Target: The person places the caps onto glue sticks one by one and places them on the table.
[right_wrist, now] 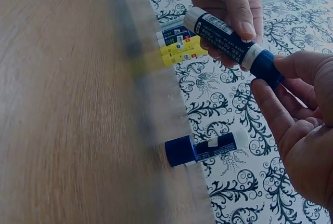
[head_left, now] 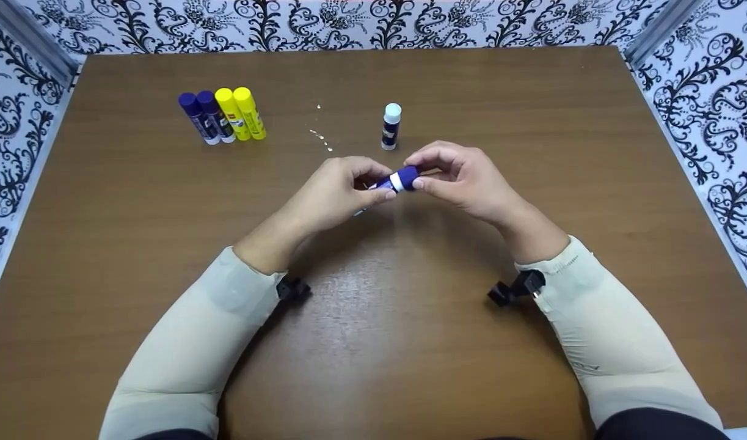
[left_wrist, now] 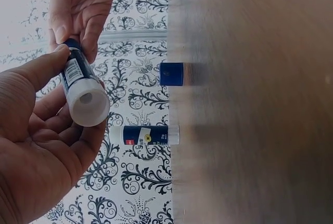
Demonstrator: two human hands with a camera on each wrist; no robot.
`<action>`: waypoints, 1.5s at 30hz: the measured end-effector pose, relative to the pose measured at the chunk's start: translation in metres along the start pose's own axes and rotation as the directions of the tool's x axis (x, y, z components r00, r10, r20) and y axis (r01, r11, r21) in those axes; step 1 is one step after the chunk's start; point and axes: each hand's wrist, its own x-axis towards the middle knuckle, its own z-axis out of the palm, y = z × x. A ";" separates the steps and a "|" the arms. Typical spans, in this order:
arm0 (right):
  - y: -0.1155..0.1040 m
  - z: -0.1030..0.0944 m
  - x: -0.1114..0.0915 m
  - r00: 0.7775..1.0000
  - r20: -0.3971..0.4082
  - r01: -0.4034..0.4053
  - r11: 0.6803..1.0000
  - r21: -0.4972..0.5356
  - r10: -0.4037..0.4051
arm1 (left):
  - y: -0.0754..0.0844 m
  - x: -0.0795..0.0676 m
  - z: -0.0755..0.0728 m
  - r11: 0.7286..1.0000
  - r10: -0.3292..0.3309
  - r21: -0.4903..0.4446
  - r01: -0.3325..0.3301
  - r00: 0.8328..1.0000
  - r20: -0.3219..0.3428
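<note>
In the head view my left hand (head_left: 342,189) grips a dark blue glue stick (left_wrist: 78,73) round its body. The white base of this glue stick faces the left wrist camera. With thumb and fingertips my right hand (head_left: 468,183) pinches the blue cap (right_wrist: 266,69) at its other end. A white band shows between cap and label. Beyond the hands another glue stick (head_left: 391,128) stands upright, its white top uncovered. A loose blue cap (left_wrist: 171,74) stands on the table in both wrist views; in the head view I cannot make it out.
At the back left stand two blue glue sticks (head_left: 208,116) and two yellow glue sticks (head_left: 245,115) in a close row. Small white crumbs (head_left: 320,135) lie on the brown table (head_left: 373,354). Patterned panels (head_left: 715,91) border the table's back and sides.
</note>
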 end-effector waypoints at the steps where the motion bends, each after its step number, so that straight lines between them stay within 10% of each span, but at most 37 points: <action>1: 0.000 0.000 0.000 1.000 0.000 0.000 1.000 -0.002 0.000 | 0.000 0.000 0.000 1.000 -0.009 -0.006 0.009 1.000 -0.003; 24: -0.006 0.005 -0.004 0.999 0.006 0.032 0.997 -0.064 -0.031 | 0.008 -0.005 0.004 0.999 0.028 -0.033 -0.030 0.998 -0.064; 45: -0.013 0.006 -0.008 0.995 -0.032 0.092 0.991 -0.102 -0.096 | 0.018 -0.010 0.007 0.982 0.132 0.151 -0.114 0.984 -0.116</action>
